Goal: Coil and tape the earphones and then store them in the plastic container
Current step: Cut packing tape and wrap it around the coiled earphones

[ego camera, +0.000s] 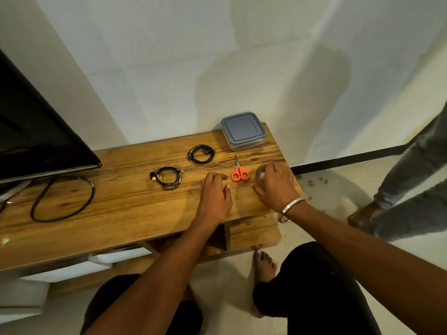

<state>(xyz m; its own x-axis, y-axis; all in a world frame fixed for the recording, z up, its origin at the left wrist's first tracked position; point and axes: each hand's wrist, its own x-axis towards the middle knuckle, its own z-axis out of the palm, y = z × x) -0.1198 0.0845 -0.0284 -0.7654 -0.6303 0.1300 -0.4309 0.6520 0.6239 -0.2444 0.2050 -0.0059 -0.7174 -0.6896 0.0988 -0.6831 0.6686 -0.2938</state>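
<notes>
right hand curled on clear tape roll, left hand loose, empty. both earphones coiled, container lidded. we'd peel slowly, keep the end taut.

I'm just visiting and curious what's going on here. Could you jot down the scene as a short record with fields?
surface: wooden table
earphones: two black coils, one with yellow tips, the other nearer the container
plastic container: far right corner, lid on
scissors: orange handles, lying between the hands
left hand: resting on the table, holds nothing
right hand: curled over a clear roll of tape
also there: dark screen, looped black cable
</notes>
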